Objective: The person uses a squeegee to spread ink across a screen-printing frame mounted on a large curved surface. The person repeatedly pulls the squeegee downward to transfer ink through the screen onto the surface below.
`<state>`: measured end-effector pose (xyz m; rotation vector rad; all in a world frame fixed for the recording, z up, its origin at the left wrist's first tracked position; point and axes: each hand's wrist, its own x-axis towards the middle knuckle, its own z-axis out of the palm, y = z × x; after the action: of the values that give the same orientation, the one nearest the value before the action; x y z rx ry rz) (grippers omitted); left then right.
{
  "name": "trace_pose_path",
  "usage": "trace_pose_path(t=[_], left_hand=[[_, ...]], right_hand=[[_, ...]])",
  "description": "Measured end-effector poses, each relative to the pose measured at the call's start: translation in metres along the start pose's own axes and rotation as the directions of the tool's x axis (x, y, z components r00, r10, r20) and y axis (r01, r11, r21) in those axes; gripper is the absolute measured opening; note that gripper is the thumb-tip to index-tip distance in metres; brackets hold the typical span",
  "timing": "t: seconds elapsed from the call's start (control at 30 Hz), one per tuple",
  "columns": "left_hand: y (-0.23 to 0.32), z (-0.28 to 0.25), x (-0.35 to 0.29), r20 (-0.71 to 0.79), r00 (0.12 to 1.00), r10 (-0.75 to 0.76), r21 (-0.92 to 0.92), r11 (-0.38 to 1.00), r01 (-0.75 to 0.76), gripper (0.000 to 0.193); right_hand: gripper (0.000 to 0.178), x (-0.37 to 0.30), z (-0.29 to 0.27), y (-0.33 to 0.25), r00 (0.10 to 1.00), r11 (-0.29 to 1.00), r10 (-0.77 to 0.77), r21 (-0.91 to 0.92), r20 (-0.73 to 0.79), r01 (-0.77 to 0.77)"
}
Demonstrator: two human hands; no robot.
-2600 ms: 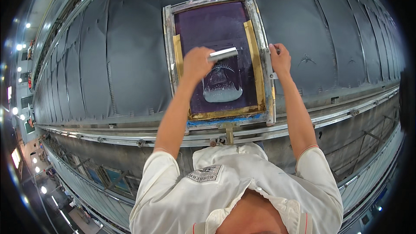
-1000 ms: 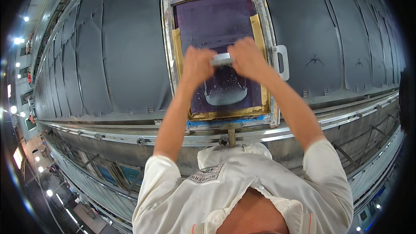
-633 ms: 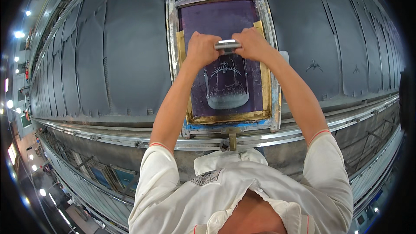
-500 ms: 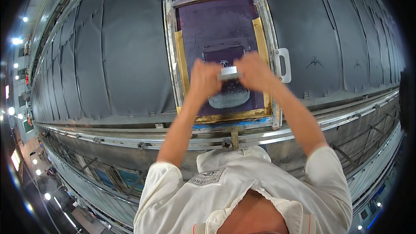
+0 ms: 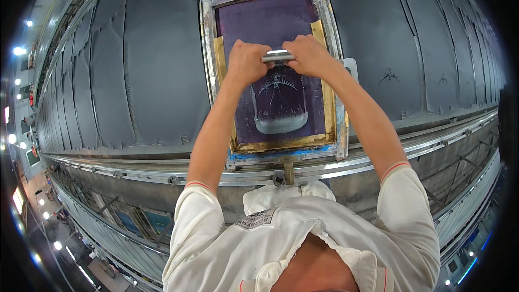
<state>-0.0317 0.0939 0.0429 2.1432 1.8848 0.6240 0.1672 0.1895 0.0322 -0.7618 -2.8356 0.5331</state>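
Both my hands are closed on a metal-handled squeegee [image 5: 278,56], my left hand [image 5: 247,60] around its left end and my right hand [image 5: 309,55] around its right end. It stands on the purple mesh of a screen-printing frame [image 5: 208,48], a little beyond the middle. Its blade's lower edge is mostly hidden by my hands and the handle. On the near side of the squeegee an arched motif [image 5: 278,83] shows in the mesh. Pale ink [image 5: 281,124] lies in a curved band nearer to me. Yellowish tape [image 5: 286,145] lines the frame's inner edges.
Dark sheets [image 5: 162,65] cover the long table on both sides; one at right bears a small arched print [image 5: 389,77]. A white handle [image 5: 351,69] juts from the frame's right side, partly behind my forearm. A metal rail [image 5: 146,176] runs along the table's near edge.
My hands and the squeegee have moved away from me, up the mesh. More of the arched motif now shows behind it, and the pale ink band stays near the frame's close end.
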Motion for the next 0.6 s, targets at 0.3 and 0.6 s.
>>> trace_pose_path(t=[0.3, 0.6], left_hand=[[0.061, 0.018, -0.105, 0.048, 0.999, -0.007, -0.081, 0.997, 0.011, 0.012], [0.031, -0.028, 0.009, 0.021, 0.991, -0.134, -0.23, 0.964, 0.135, 0.021]], right_hand=[[0.04, -0.117, -0.013, -0.041, 0.974, 0.893, 0.214, 0.389, 0.069, -0.224], [0.031, -0.118, -0.024, 0.055, 0.457, 0.526, 0.846, 0.572, -0.275, -0.629]])
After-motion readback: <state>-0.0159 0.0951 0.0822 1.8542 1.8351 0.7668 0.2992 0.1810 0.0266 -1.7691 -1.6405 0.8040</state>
